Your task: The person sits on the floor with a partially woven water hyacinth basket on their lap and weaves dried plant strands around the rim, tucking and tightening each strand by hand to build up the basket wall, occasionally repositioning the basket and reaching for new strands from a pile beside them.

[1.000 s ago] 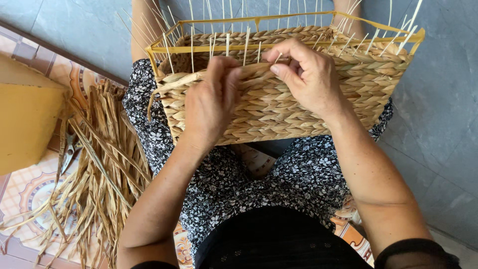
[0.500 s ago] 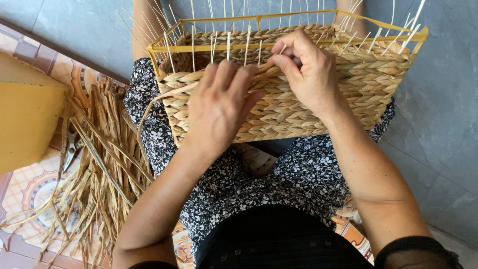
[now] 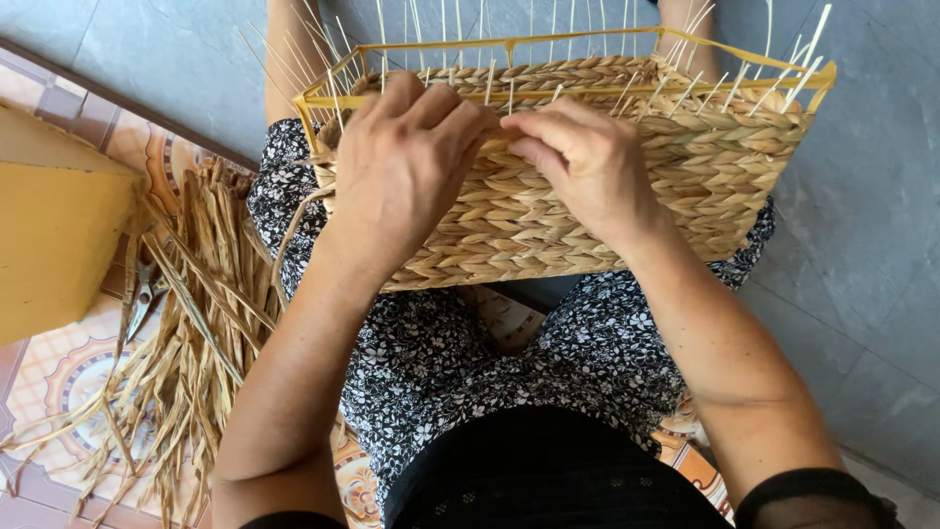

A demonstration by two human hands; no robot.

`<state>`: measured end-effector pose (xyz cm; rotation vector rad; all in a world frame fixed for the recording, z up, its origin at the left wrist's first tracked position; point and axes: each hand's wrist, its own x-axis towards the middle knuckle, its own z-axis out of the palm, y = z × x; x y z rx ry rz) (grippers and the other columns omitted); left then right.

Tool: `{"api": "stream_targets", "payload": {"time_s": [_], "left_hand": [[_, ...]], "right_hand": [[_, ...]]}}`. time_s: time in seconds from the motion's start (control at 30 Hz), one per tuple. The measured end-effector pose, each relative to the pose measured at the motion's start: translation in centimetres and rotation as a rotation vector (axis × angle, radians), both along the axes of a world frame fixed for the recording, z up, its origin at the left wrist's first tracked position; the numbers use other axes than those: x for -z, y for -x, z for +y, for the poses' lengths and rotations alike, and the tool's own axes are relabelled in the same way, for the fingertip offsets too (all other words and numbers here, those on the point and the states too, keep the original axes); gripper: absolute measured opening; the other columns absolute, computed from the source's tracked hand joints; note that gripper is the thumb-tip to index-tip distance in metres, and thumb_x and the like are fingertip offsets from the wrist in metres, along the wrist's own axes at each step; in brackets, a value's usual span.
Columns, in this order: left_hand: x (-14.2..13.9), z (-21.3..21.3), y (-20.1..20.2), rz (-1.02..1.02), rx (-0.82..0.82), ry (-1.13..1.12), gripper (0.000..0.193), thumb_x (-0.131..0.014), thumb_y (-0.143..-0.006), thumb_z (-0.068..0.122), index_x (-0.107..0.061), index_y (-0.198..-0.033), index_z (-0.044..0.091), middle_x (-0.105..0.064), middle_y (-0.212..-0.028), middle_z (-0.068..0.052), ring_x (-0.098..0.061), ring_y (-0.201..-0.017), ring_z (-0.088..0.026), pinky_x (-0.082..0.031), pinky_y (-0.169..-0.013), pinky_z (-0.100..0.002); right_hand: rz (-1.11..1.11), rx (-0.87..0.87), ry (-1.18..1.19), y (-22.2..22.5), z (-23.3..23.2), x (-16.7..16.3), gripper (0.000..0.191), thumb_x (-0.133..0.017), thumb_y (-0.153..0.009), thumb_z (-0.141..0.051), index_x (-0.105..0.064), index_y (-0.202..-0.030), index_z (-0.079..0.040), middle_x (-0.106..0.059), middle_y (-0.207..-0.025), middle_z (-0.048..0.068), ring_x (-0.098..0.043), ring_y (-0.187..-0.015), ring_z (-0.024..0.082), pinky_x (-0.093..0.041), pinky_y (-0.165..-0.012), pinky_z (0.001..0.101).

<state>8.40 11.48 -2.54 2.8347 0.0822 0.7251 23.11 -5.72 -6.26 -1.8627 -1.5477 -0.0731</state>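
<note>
Grey floor (image 3: 862,245) lies under the basket (image 3: 587,211). Both hands, left (image 3: 406,167) and right (image 3: 587,157), pinch a strand at its top row. Walls look woven; bare stakes remain above.

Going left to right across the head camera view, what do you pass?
Yellow box → scissors → pile of dried straw → left hand → right hand → right end of the woven basket.

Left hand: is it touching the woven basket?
Touching. The head view shows the left hand pressed flat against the woven basket wall, fingers curled over its top edge.
</note>
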Motion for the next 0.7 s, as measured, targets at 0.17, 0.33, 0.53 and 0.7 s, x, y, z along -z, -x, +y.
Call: {"api": "stream_targets", "payload": {"time_s": [0.17, 0.33, 0.53, 0.7], "left_hand": [[-1.5, -1.6, 2.3, -0.374, -0.013, 0.033, 0.025, -0.078, -0.1, 0.038, -0.073, -0.108, 0.014, -0.066, -0.107, -0.002, -0.054, -0.105, -0.024, -0.042, -0.085, -0.038], [0.1, -3.9, 0.2, -0.092, -0.204, 0.049, 0.019, -0.079, -0.097, 0.033, -0.077, -0.097, 0.014, -0.066, -0.092, -0.004, -0.056, -0.082, -0.022, -0.043, -0.067, -0.038], [3.7, -2.0, -4.0, 0.081, -0.124, 0.54, 0.013, -0.076, -0.093, 0.029, -0.078, -0.094, 0.016, -0.073, -0.071, -0.001, -0.063, -0.047, -0.012, -0.049, -0.042, -0.032], [5.1, -3.0, -2.1, -0.113, 0.117, 0.53, 0.007, -0.073, -0.103, 0.016, -0.077, -0.101, 0.01, -0.075, -0.076, -0.006, -0.066, -0.052, -0.012, -0.051, -0.045, -0.027]], "right_hand": [[0.259, 0.113, 0.053, 0.2, 0.6, -0.4, 0.003, -0.07, -0.107, -0.003, -0.07, -0.11, -0.003, -0.074, -0.091, 0.006, -0.071, -0.068, 0.01, -0.056, -0.056, 0.0207], [0.274, 0.108, 0.048, 0.0, 0.3, -0.4, 0.006, -0.068, -0.107, -0.002, -0.064, -0.11, -0.005, -0.072, -0.087, 0.004, -0.07, -0.066, 0.01, -0.058, -0.053, 0.0213], [0.399, 0.083, 0.114, -1.1, -0.3, -0.2, 0.011, -0.059, -0.11, 0.003, -0.055, -0.113, -0.006, -0.072, -0.09, 0.005, -0.072, -0.071, 0.009, -0.062, -0.055, 0.0216], [0.533, 0.108, 0.135, -1.5, -0.2, -0.4, 0.006, -0.059, -0.109, 0.001, -0.061, -0.11, -0.004, -0.074, -0.091, 0.004, -0.07, -0.067, 0.009, -0.061, -0.054, 0.022]]}}
